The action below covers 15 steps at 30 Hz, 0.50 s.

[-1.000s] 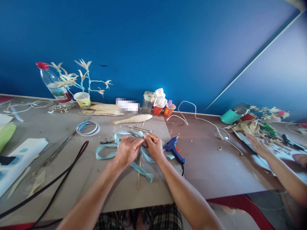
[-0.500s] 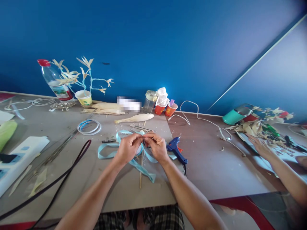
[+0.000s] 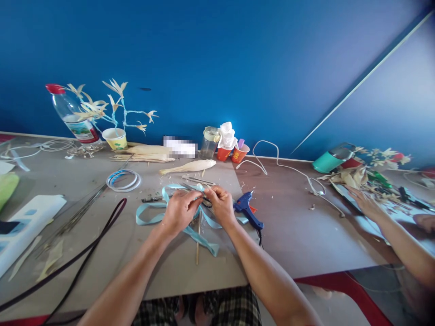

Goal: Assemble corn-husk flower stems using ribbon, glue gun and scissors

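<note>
My left hand (image 3: 181,208) and my right hand (image 3: 220,203) meet above the table, fingers pinched together. What lies between the fingertips is too small and hidden to name. Under and around both hands runs a light blue ribbon (image 3: 149,217), looped at the left with a loose end (image 3: 207,246) toward me. A thin wooden stick (image 3: 197,253) points at me from below the hands. Just right of my right hand lies a blue glue gun (image 3: 249,210). A dark pen-like tool (image 3: 152,199) is left of my left hand, partly behind the ribbon.
At the back stand a bottle (image 3: 76,120), a paper cup (image 3: 114,139) with husk flowers, a jar (image 3: 210,142) and red cups (image 3: 239,154). Tape rolls (image 3: 123,181) and a power strip (image 3: 30,231) lie left. A co-worker's hand (image 3: 365,203) rests at a tray on the right.
My right fingers have shifted slightly and curled more, while both hands stay close together. The whole view has moved a little, so things appear slightly further left.
</note>
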Tool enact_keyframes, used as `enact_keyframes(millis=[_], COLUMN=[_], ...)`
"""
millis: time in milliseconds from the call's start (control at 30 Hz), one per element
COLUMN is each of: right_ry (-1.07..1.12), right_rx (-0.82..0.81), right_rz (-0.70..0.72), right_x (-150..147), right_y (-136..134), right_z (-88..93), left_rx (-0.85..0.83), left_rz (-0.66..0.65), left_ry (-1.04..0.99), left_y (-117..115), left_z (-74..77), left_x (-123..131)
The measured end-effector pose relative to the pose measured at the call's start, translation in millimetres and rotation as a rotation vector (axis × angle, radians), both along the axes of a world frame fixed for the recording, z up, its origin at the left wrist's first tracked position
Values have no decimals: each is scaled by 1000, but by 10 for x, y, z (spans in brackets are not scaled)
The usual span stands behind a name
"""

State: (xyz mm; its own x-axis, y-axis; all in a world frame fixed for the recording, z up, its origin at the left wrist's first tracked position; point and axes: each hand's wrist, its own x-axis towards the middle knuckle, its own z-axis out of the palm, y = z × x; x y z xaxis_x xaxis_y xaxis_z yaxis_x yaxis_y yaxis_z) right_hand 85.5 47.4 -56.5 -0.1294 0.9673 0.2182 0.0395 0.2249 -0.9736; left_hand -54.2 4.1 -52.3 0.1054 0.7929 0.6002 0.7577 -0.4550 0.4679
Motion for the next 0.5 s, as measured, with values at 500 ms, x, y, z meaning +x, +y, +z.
enact_keyframes(millis=[500], right_ry=[338], right_rx=[-121], right_rz=[370], right_x=[45], right_y=[7], right_z=[4], left_rx=[-352], left_rz=[43], left_ry=[-450], left_y=[-2], left_z=[91], left_x=[-52])
